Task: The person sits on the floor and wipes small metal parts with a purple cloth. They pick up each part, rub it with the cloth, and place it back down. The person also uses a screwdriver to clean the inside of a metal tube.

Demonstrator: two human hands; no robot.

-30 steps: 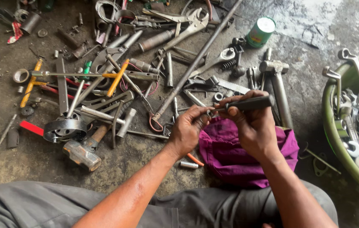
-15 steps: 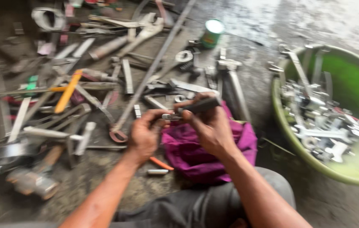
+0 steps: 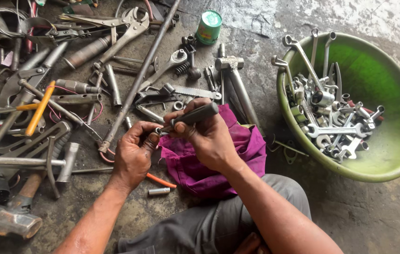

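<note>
I log the green basin [image 3: 388, 141] first: it sits well to the right of the right hand, on the concrete floor [image 3: 378, 216], with a heap of bright spanners and sockets [image 3: 331, 117] lying against its left wall. Directly beneath both hands lies a crumpled purple cloth [image 3: 237, 155], touching the person's grey trouser knee [image 3: 237, 216]. Left of the left hand I see a dense scatter of tools: a long steel rod [image 3: 139, 77] running diagonally away from the fingers, a hammer [image 3: 14, 211] well to the lower left, an orange-handled bar [image 3: 40, 107] farther left. Above the hands I note a large pair of locking pliers [image 3: 129, 28] and a small green tin [image 3: 209, 26], both well apart from them. The right hand [image 3: 211, 136] is closed in a fist-like grip around a dark-handled driver [image 3: 193, 115], handle pointing up and right, tip toward the left hand. The left hand [image 3: 134, 150] is curled, thumb and fingertips pinching a small metal piece [image 3: 158, 131] at the driver's tip; I cannot tell what that piece is. Just below the left hand lie a thin orange stick [image 3: 160, 180] and, beside it, a short silver socket [image 3: 158, 191].
</note>
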